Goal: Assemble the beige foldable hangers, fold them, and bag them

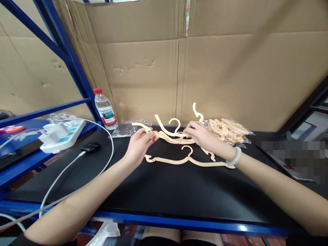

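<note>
My left hand pinches the left end of a cream plastic hanger held just above the black table top. My right hand, with a white bead bracelet at the wrist, closes on the same hanger near its hook. Other cream hangers overlap under it, and one more cream hanger lies flat on the black surface in front of both hands. A clear bag of hanger pieces sits just right of my right hand.
A water bottle with a red cap stands at the back left by the blue rack post. A white power strip with chargers, a white cable and a small black device lie left. Cardboard walls the back.
</note>
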The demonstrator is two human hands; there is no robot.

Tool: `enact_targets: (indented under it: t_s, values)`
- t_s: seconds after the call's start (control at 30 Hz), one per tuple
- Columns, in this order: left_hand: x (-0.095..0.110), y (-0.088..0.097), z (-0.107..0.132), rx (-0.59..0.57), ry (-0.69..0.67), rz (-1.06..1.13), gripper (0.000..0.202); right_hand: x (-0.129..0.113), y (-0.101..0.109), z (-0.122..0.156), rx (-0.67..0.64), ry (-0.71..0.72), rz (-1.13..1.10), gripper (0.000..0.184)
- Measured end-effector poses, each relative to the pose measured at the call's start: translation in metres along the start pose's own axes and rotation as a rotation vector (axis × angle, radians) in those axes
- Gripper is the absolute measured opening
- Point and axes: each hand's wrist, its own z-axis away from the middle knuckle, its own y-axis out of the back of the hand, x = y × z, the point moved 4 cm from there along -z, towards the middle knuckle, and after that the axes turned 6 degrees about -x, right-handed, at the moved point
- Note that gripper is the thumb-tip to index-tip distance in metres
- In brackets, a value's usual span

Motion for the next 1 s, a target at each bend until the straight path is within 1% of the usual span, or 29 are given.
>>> enact_targets:
  t_s: [0.1, 0.17, 0.3, 0.5, 0.57, 0.67, 0.83, 0.9, 1.0]
  values:
    - [0.002, 0.0, 0.002, 0.005, -0.008, 0.008, 0.025, -0.008, 0.015, 0.021, 0.031, 0.087, 0.087, 0.024]
    - [0.003, -0.002, 0.004, -0.007, -0.001, 0.007, 0.027, -0.009, 0.02, 0.036, 0.075, 0.081, 0.143, 0.022]
    - [0.002, -0.005, 0.008, -0.042, 0.018, 0.007, 0.024, -0.004, 0.019, 0.056, 0.214, -0.027, 0.204, 0.019]
    - [-0.004, -0.009, 0.012, -0.118, 0.06, 0.0, 0.026, 0.006, 0.019, 0.062, 0.372, -0.211, 0.193, 0.019]
    - [-0.008, -0.012, 0.014, -0.159, 0.074, -0.014, 0.026, 0.007, 0.021, 0.063, 0.393, -0.244, 0.218, 0.021]
    - [-0.014, -0.016, 0.017, -0.218, 0.1, -0.033, 0.023, 0.004, 0.024, 0.064, 0.419, -0.224, 0.202, 0.022]
    - [-0.016, -0.018, 0.022, -0.239, 0.111, -0.031, 0.021, -0.001, 0.027, 0.066, 0.445, -0.229, 0.155, 0.012]
    - [-0.015, -0.02, 0.024, -0.254, 0.102, -0.013, 0.023, -0.002, 0.026, 0.067, 0.432, -0.221, 0.177, 0.01]
    - [-0.014, -0.023, 0.026, -0.301, 0.127, 0.0, 0.03, -0.001, 0.022, 0.069, 0.38, -0.215, 0.158, 0.013]
